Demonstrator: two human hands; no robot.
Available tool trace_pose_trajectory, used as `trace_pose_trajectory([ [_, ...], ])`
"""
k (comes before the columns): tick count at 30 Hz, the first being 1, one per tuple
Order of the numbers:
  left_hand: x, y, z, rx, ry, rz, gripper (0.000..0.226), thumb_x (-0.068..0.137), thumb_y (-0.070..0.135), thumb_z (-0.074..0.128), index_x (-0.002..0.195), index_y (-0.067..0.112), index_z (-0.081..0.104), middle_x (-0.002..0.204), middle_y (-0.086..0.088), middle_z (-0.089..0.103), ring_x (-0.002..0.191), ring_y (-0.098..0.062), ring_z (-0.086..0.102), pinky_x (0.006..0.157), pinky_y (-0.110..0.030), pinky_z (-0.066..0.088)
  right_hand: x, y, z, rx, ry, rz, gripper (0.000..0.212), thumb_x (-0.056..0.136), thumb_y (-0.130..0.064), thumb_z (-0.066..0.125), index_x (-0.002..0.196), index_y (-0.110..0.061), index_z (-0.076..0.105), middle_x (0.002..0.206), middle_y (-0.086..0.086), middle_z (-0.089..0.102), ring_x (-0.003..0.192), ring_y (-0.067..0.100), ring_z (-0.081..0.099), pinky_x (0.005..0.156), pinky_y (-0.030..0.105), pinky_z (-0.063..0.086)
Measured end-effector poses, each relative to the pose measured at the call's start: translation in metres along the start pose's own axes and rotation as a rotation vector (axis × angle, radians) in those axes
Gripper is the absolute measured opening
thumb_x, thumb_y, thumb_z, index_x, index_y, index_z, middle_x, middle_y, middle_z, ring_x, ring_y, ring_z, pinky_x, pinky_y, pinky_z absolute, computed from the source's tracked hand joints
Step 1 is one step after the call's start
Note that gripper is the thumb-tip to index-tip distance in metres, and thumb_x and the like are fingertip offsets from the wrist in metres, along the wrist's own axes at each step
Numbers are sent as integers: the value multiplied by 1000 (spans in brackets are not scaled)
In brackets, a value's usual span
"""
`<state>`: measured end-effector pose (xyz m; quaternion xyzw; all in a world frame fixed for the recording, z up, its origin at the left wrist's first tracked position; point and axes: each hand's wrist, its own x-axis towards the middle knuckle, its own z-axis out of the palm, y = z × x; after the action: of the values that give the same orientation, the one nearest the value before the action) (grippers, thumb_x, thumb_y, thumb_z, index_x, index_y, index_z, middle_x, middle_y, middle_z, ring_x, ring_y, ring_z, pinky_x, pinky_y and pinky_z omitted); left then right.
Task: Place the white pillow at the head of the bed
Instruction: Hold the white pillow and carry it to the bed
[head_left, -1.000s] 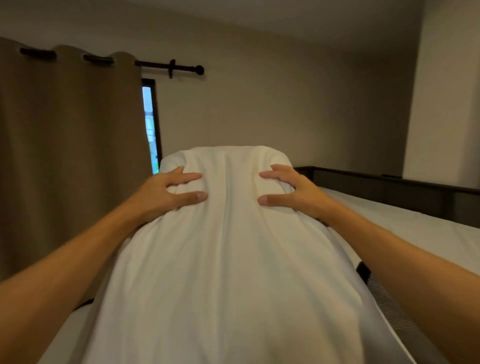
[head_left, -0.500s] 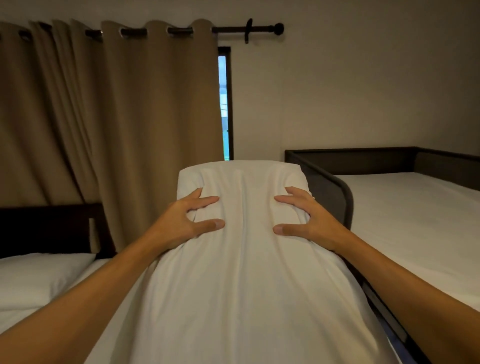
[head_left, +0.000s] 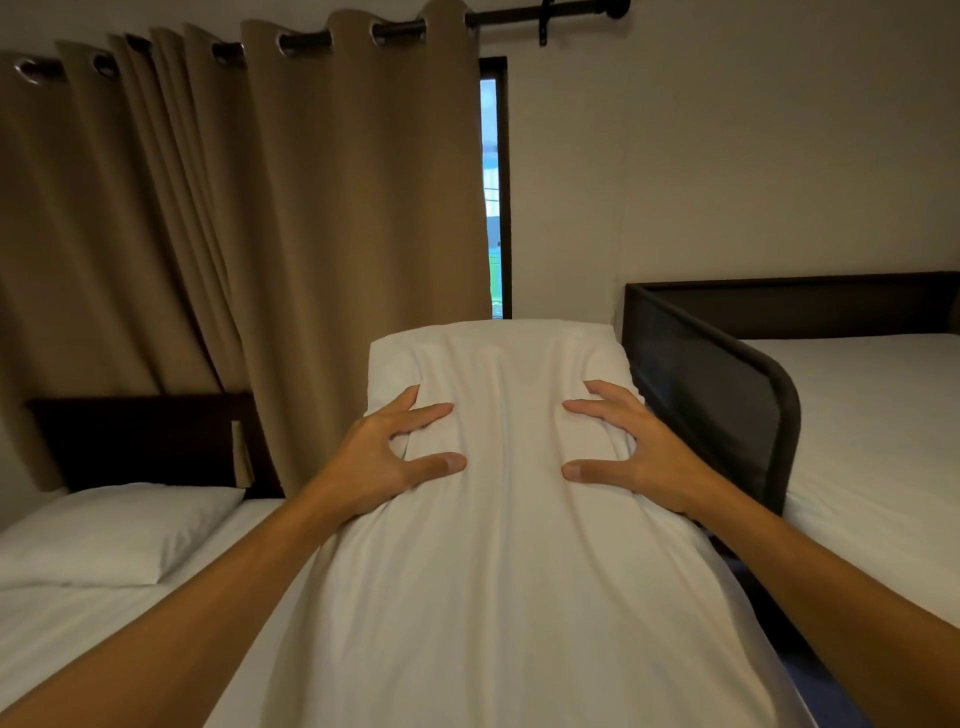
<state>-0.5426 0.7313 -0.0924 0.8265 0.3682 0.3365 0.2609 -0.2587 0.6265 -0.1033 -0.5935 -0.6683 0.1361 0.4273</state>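
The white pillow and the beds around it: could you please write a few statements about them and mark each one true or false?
1. Both hands grip the white pillow, the left hand and the right hand on opposite sides. True.
2. The white pillow already lies flat at the head of the bed. False: it is held up in the air.
3. A second pillow rests on the left bed by its dark headboard. True.
4. The right bed has a pillow on it. False: only a bare sheet shows.
5. The curtain covers the whole window. False: a narrow strip of window shows.
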Motion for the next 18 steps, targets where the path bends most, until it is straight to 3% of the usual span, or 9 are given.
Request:
trace_pose_trajectory([
  [10, 60, -80, -9, -74, -60, 33, 73, 62, 57, 79, 130, 47, 55, 159, 12, 23, 142, -8, 27, 113, -30, 22, 65, 14, 43, -55, 6, 61, 70, 67, -39, 78, 131, -38, 49, 142, -22, 25, 124, 0, 27, 101, 22, 23],
  [18, 112, -134, -27, -89, -115, 87, 77, 59, 62, 76, 131, 52, 49, 150, 22, 17, 135, 0, 20, 111, -26, 16, 117, 15, 80, -71, 20, 130, 78, 60, -51, 73, 132, -41, 46, 145, -22, 23, 128, 3, 25, 107, 33, 25],
])
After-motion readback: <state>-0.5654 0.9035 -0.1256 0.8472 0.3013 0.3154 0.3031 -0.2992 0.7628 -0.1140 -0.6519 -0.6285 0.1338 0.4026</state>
